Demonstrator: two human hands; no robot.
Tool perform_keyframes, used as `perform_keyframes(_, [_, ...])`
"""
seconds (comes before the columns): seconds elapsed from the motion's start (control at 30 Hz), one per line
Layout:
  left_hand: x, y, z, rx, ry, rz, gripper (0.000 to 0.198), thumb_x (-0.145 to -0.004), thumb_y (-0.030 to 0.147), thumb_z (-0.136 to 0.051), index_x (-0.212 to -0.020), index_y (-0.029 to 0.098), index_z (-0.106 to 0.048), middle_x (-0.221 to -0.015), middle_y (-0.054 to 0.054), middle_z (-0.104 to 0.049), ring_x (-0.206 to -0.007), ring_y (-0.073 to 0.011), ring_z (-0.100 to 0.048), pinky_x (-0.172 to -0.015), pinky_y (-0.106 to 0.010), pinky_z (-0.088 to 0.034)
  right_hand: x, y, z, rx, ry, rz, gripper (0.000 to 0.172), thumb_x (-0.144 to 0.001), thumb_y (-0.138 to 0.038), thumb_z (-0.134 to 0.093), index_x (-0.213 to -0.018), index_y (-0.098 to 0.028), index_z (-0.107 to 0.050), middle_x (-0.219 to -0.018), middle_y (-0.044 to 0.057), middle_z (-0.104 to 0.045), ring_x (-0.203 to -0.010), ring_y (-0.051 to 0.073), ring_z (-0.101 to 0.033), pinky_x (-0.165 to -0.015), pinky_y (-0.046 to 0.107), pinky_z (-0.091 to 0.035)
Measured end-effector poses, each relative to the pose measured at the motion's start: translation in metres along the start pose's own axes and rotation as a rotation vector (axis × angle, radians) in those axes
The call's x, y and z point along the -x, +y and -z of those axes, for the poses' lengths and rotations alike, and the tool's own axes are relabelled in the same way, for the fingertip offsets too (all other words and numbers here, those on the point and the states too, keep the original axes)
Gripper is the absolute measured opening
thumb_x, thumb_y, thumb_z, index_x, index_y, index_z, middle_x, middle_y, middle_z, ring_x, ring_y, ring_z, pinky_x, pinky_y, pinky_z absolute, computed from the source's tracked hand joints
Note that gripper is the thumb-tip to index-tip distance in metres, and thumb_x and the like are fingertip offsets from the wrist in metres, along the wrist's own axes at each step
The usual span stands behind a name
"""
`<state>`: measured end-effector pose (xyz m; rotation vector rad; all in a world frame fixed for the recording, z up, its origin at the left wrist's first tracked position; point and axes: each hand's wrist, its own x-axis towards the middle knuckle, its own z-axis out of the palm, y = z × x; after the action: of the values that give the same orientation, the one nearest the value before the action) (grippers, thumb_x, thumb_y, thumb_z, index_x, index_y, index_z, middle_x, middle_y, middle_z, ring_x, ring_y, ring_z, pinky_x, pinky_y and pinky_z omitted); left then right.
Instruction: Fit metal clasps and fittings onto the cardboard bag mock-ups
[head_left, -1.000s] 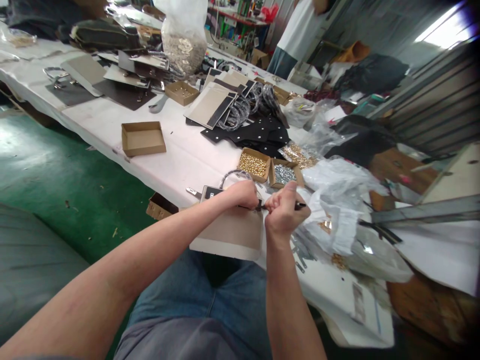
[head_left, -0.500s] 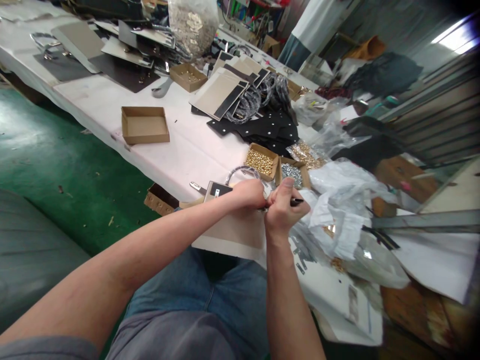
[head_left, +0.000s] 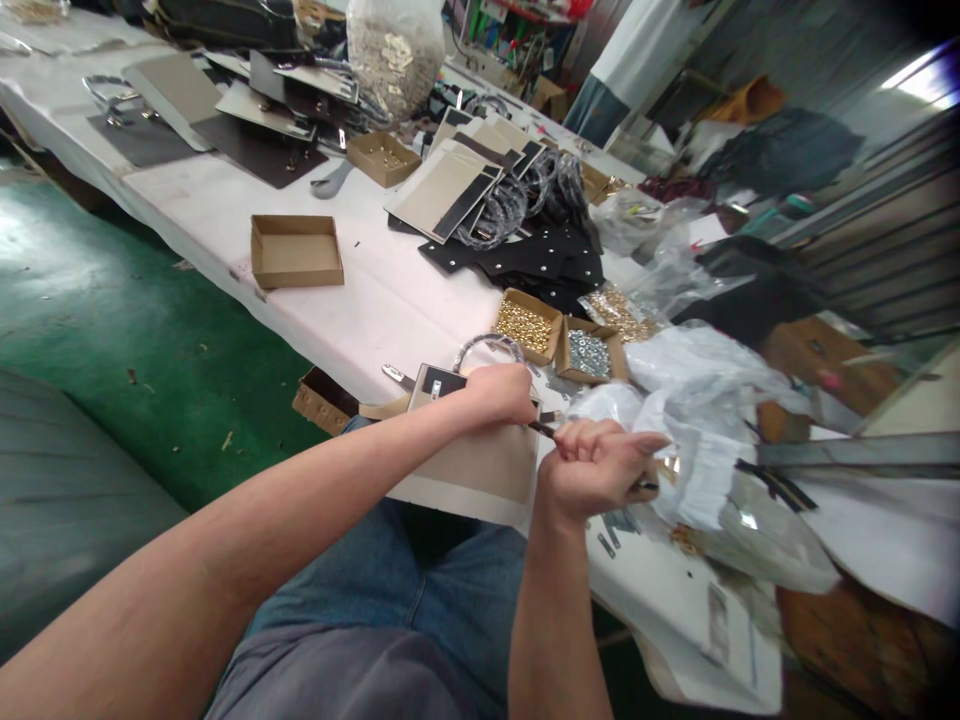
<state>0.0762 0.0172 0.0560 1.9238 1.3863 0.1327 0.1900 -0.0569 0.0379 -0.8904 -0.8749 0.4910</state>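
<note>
A beige panel (head_left: 480, 470) with a dark strip and a small metal plate lies at the table edge over my lap. My left hand (head_left: 501, 393) is closed at the panel's right end, its fingertips hidden, so what it pinches does not show. Just to the right, my right hand (head_left: 600, 463) is wrapped round a slim dark tool (head_left: 542, 430). One end of this tool points to my left fingers; the other sticks out past my right palm. Its exact kind is unclear. Behind my left hand is a plastic-wrapped ring handle (head_left: 487, 345).
Boxes of gold fittings (head_left: 525, 325) and silver fittings (head_left: 589, 352) stand beyond my hands. An open cardboard box (head_left: 296, 250) sits to the left. Farther back are stacked beige panels (head_left: 442, 190) and black pieces with studs (head_left: 540, 255). Plastic bags (head_left: 697, 440) crowd the right.
My right hand has moved right and down and turned, drawing away from my left hand, and the dark tool now shows between them. My left hand stays on the panel.
</note>
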Motion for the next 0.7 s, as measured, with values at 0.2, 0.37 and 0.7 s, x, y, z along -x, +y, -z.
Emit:
perform_keyframes(0.2, [0.002,0.0,0.001,0.0,0.012,0.005,0.034,-0.082,0.025,-0.077,-0.115,0.021,-0.082,-0.122,-0.015,-0.084,-0.114,-0.0339,-0.08,-0.091,-0.036,-0.063,0.005,0.005,-0.001,0.02,0.007,-0.001,0.075,-0.11,-0.064,-0.061,-0.059,-0.024,-0.025,-0.051,-0.007,-0.021,-0.041,0.009,-0.02,-0.043,0.027,-0.02])
perform_keyframes(0.37, [0.002,-0.001,-0.001,-0.006,0.012,-0.007,0.034,-0.083,0.026,-0.076,-0.116,0.021,-0.081,-0.123,-0.015,-0.084,-0.115,-0.034,-0.08,-0.091,-0.036,-0.063,0.005,0.008,0.002,-0.008,0.016,-0.009,0.074,-0.111,-0.063,-0.059,-0.06,-0.023,-0.023,-0.052,-0.007,-0.02,-0.041,0.009,-0.017,-0.042,0.027,-0.017])
perform_keyframes(0.7, [0.0,-0.004,-0.005,-0.015,0.02,-0.028,0.034,-0.083,0.025,-0.077,-0.117,0.02,-0.08,-0.124,-0.015,-0.084,-0.115,-0.0335,-0.08,-0.094,-0.035,-0.063,-0.001,0.014,0.0,-0.025,0.008,-0.034,0.075,-0.112,-0.067,-0.058,-0.061,-0.024,-0.022,-0.051,-0.009,-0.02,-0.04,0.008,-0.015,-0.04,0.026,-0.016])
